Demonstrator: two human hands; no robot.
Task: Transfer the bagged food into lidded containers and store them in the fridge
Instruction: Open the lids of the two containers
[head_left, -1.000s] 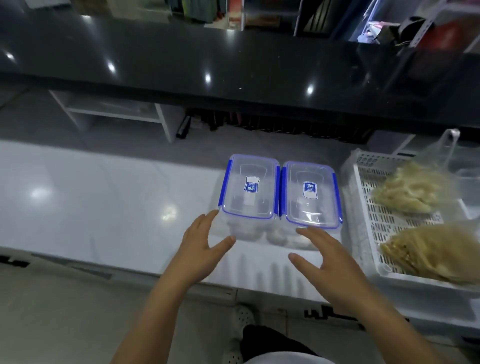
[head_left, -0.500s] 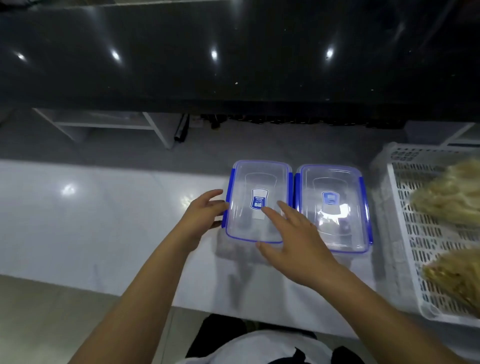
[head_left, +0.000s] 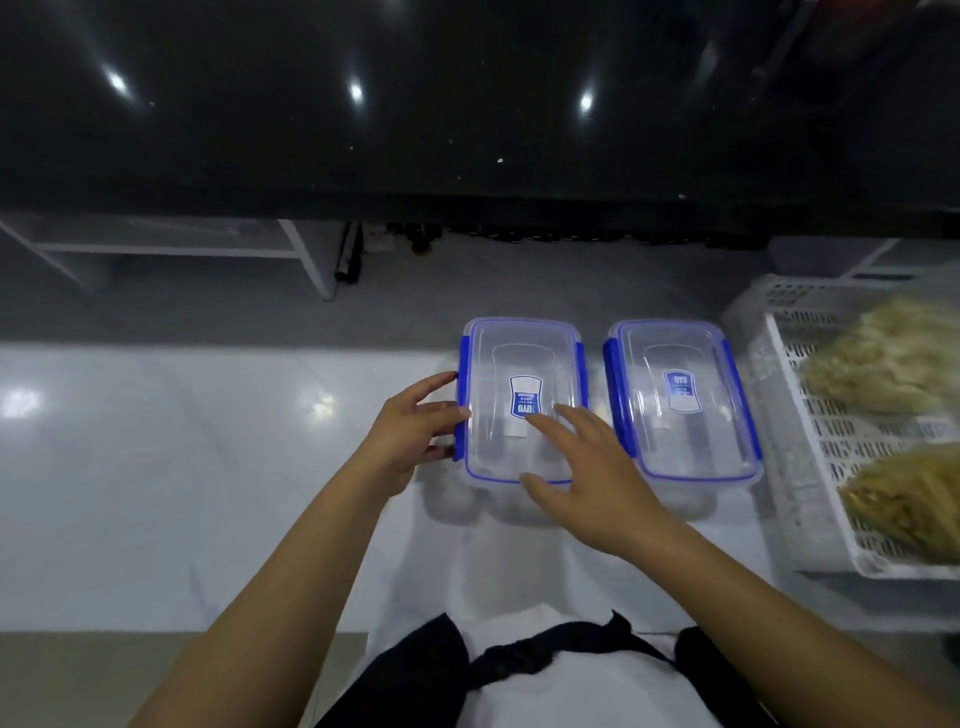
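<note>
Clear plastic box (head_left: 522, 400), lid still clipped on, sits mid-worktop (head_left: 156, 467). Left hand (head_left: 410, 436) grips its blue side clip, likely to unlatch; right hand (head_left: 582, 467) rests flat on the lid, steadying. Bagged food (head_left: 883, 364) waits in basket (head_left: 779, 415) at right edge.

Food-preparation area, probably a kitchen or small food shop. A glossy white counter (head_left: 156, 467) carries two clear lidded containers with blue clips (head_left: 522, 400) (head_left: 683, 400) and a white perforated plastic tray (head_left: 810, 467) holding bagged pale food (head_left: 883, 364). Behind the counter runs a raised, polished black ledge (head_left: 467, 104) reflecting ceiling spotlights. Beyond it, a grey floor (head_left: 519, 280), the leg of a white shelf unit (head_left: 306, 260) and a row of dark, bottle-like objects (head_left: 519, 234), too blurred to identify. The person wears a dark apron strap (head_left: 519, 654) over white clothing.
</note>
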